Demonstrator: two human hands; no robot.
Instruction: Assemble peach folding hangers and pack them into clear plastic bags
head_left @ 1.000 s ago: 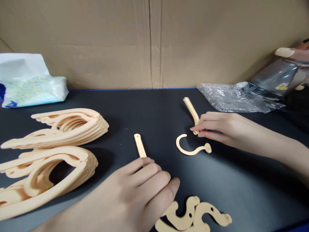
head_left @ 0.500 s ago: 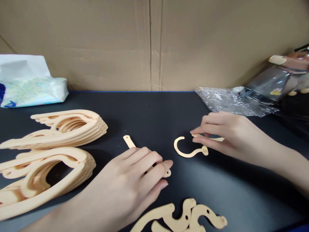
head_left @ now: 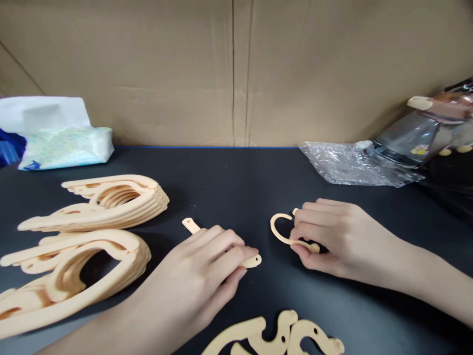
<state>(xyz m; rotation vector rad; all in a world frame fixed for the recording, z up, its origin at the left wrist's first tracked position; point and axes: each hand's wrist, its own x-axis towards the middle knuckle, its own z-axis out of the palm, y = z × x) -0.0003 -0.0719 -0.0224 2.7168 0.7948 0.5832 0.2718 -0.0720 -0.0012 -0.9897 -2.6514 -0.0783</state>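
Observation:
My left hand (head_left: 210, 276) is closed over a flat beige plastic hanger piece (head_left: 253, 261). One holed end sticks out past the fingertips and another beige end (head_left: 190, 225) shows behind the knuckles; the middle is hidden. On the right, my right hand (head_left: 325, 236) pinches the stem of a beige hanger hook (head_left: 275, 229) between thumb and fingers, close to the table. The hook's curve opens toward the upper right, and its knobbed end shows under the fingers. A bit of another beige piece (head_left: 294, 211) peeks out behind the right fingers.
Two stacks of folded beige hangers, a far stack (head_left: 121, 212) and a near stack (head_left: 92, 291), stand at left. Loose curved beige parts (head_left: 273, 340) lie at the front edge. Behind are a tissue pack (head_left: 70, 143), clear plastic film (head_left: 343, 162) and a transparent jug (head_left: 410, 133).
My right hand has let go of the thin beige piece it held and moved down left onto the hook, taking hold of its stem. My left hand stays over its piece.

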